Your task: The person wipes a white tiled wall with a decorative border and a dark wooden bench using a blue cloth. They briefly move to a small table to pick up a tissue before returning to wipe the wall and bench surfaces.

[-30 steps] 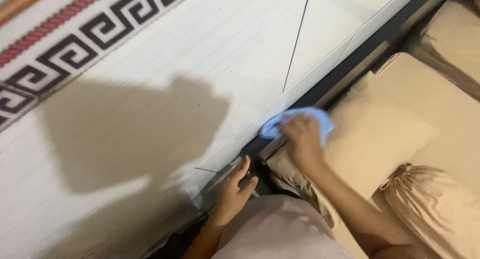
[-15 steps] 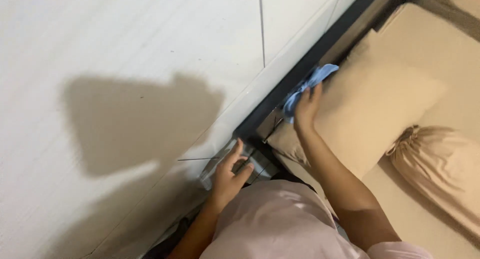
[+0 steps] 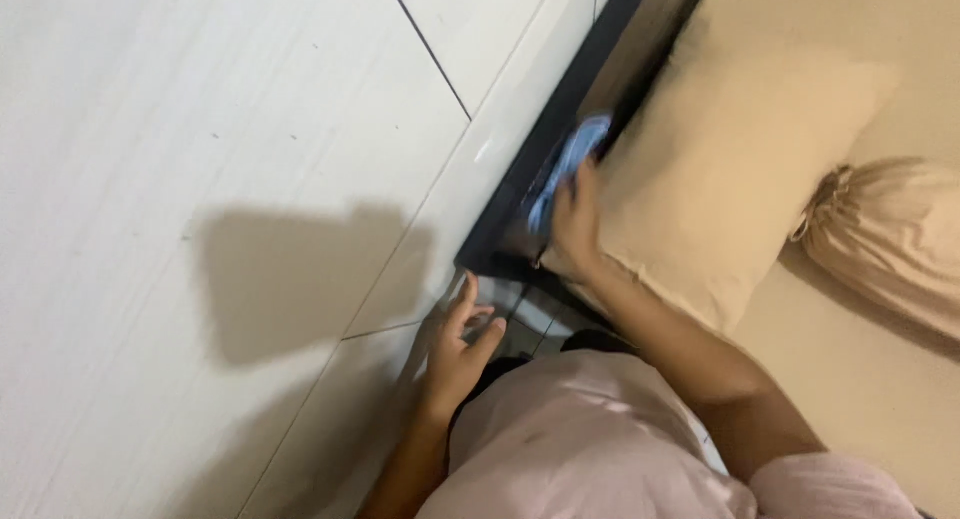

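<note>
Since the earlier frame, the right hand [image 3: 572,224] has slid the blue cloth [image 3: 565,164] farther along the dark frame rail [image 3: 560,119], fingers clamped on it. Beside that grip lies the beige pillow [image 3: 730,149]. Below it, the left hand [image 3: 458,349] rests open-fingered, bracing. Press flat with even strokes.

A beige pillow [image 3: 740,149] lies on a matching beige bed [image 3: 860,379], its edge close to the dark frame. A gathered, tied bolster [image 3: 890,239] rests just beside it. White wall panels [image 3: 200,129] carry a broad shadow [image 3: 290,279].
</note>
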